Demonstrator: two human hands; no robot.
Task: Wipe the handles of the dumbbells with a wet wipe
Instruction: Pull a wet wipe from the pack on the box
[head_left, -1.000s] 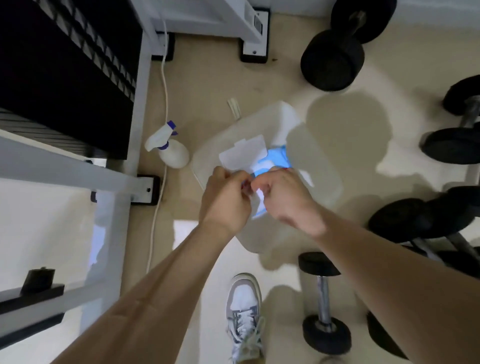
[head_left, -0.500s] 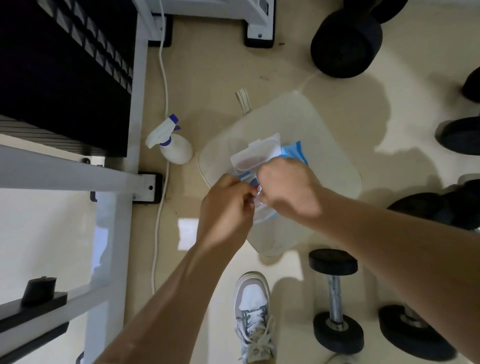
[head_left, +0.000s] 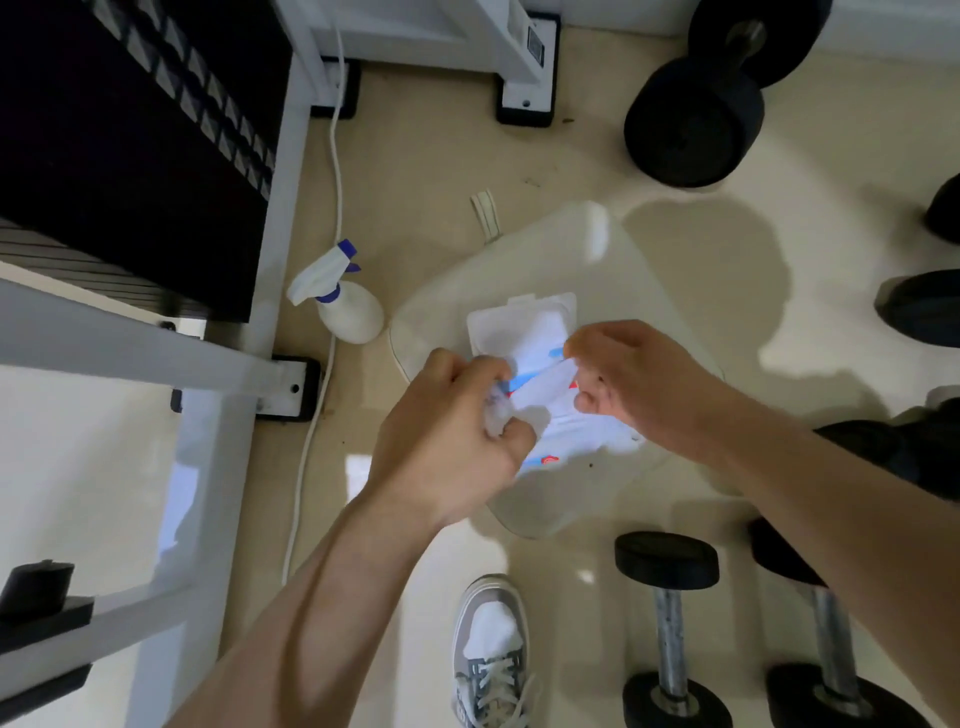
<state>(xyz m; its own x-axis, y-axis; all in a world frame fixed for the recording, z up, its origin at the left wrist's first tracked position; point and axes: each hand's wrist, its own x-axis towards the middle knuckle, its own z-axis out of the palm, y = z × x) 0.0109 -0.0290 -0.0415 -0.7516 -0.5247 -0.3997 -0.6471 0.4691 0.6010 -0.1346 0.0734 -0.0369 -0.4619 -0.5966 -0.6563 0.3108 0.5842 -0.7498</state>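
Observation:
A blue and white pack of wet wipes (head_left: 576, 431) lies on a white plastic lid (head_left: 587, 260) on the floor, its flip cap (head_left: 519, 325) standing open. My left hand (head_left: 447, 436) is closed around one end of a white wet wipe (head_left: 535, 387). My right hand (head_left: 623, 384) pinches the other end, and the wipe stretches between them above the pack. A small dumbbell (head_left: 670, 629) with a steel handle stands near my right forearm. A second dumbbell (head_left: 831, 649) stands beside it.
A white spray bottle (head_left: 343, 306) with a blue nozzle lies left of the lid. A white machine frame (head_left: 260, 364) and a cable (head_left: 332, 156) run along the left. Large black dumbbells (head_left: 696, 119) sit at the back and right. My shoe (head_left: 491, 649) is below.
My hands, close together over the pack before, have drawn apart. A wet wipe has come out of the pack and now spans between them.

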